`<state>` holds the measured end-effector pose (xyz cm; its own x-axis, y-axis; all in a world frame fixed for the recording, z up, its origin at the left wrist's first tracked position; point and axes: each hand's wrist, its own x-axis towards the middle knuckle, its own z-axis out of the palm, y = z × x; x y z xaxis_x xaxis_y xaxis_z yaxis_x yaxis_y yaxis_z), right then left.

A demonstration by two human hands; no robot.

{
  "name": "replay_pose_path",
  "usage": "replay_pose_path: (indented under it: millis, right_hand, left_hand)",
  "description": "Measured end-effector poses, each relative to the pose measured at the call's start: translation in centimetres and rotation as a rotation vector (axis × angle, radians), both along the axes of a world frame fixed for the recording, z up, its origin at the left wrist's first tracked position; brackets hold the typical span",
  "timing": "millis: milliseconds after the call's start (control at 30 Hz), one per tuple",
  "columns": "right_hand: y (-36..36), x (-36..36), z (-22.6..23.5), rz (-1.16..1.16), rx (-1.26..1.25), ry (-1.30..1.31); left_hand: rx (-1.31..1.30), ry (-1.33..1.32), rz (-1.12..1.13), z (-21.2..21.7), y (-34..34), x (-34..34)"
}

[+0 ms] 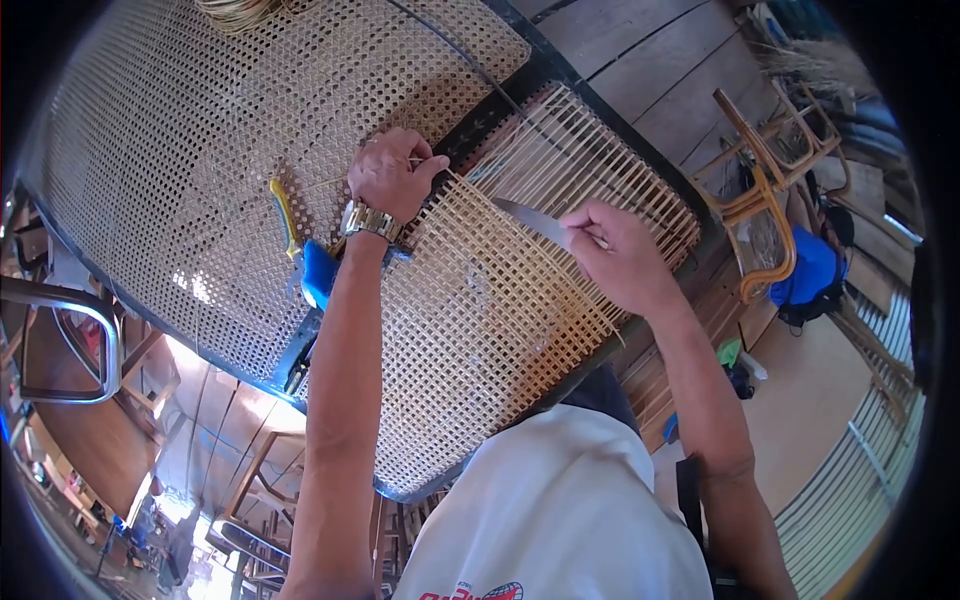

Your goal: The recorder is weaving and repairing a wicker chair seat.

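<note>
A black frame (485,118) carries a half-woven cane panel (480,310), with bare parallel strands at its far end (590,160). My left hand (392,175), with a metal wristwatch, pinches a thin cane strand at the frame's edge. My right hand (625,255) grips a knife, its steel blade (530,220) pointing left over the weave. Between the two hands lies the woven mesh.
A larger finished cane panel (200,150) lies on the left. A yellow-handled tool (285,215) and a blue object (318,272) rest on its edge. A rattan chair frame (765,200) stands on the plank floor at right, with a blue bag (815,265) beside it.
</note>
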<state>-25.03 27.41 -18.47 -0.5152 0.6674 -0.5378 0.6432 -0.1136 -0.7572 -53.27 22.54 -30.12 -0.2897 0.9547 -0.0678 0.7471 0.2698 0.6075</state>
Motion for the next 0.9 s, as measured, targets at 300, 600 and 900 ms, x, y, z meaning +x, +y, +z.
replay_pose_path:
  millis: [300, 600, 900]
  right_hand:
    - [0.3, -0.4, 1.2, -0.069, 0.049, 0.003]
    - [1.9, -2.0, 1.8, -0.203, 0.102, -0.143]
    - [1.8, -1.8, 1.0, -0.266, 0.072, -0.086]
  left_hand:
    - [-0.012, 0.048, 0.000, 0.0, -0.2, -0.3]
    - [-0.091, 0.004, 0.026, 0.9, 0.0, 0.0]
    - [-0.014, 0.049, 0.018, 0.3, 0.0, 0.2]
